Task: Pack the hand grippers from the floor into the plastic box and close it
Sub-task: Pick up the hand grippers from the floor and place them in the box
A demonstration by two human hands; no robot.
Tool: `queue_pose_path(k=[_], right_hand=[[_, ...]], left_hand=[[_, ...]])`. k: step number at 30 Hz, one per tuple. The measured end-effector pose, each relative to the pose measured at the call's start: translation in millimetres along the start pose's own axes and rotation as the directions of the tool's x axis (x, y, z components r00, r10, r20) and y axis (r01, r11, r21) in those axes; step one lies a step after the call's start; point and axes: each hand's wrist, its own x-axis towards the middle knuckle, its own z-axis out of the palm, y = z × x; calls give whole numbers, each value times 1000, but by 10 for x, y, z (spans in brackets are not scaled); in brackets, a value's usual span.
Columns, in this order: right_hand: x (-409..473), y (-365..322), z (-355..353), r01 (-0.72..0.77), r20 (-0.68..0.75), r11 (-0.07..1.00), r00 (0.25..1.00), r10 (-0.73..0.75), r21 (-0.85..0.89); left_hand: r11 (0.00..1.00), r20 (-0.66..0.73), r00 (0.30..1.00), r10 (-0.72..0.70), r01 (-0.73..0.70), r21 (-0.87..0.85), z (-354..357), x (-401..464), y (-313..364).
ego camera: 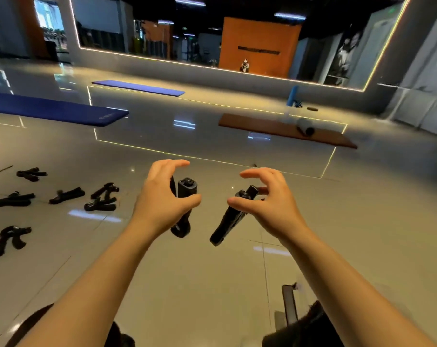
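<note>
Hiding part of each black hand gripper [184,196], the left hand [162,196] and right hand [270,199] curl open-fingered above them; contact is unclear.

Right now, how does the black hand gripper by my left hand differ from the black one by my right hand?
The black hand gripper by the left hand stands nearly upright, its knob end facing the camera; the black hand gripper by the right hand slants down toward the left. The left hand hides much of its gripper; the right hand covers only its gripper's top. Both hands are open, fingers curled.
</note>
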Motion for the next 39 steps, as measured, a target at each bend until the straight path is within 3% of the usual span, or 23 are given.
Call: queue_pose_path(k=[8, 14, 18, 22, 28, 33, 39], right_hand=[[-552, 657, -1280, -199, -126, 943, 977, 171, -266], [-1088, 1437, -1952, -405, -191, 879, 911, 365, -251], [-1326, 1724, -2408, -403, -136, 839, 915, 380, -367], [-1406, 1966, -2856, -478, -212, 784, 879, 428, -396], [-1309, 2315, -2976, -457, -76, 738, 870, 487, -497], [-1192, 2581, -3023, -433, 49, 759, 854, 518, -486], [-956, 2728, -3003, -265, 289, 766, 815, 503, -586]], left_hand=[[980, 278, 941, 193, -169, -108, 939, -203, 739], [962, 529, 804, 273, -209, -178, 1974, -455, 1175], [943, 661, 674, 331, -255, -212, 2637, -646, 1367], [956, 733, 616, 290, -218, -195, 3054, -767, 1394], [968, 741, 628, 238, -213, -130, 3256, -933, 1412], [988, 675, 722, 150, -131, -79, 3326, -1050, 1503], [999, 561, 827, 8, -27, 24, 3373, -1297, 1498]])
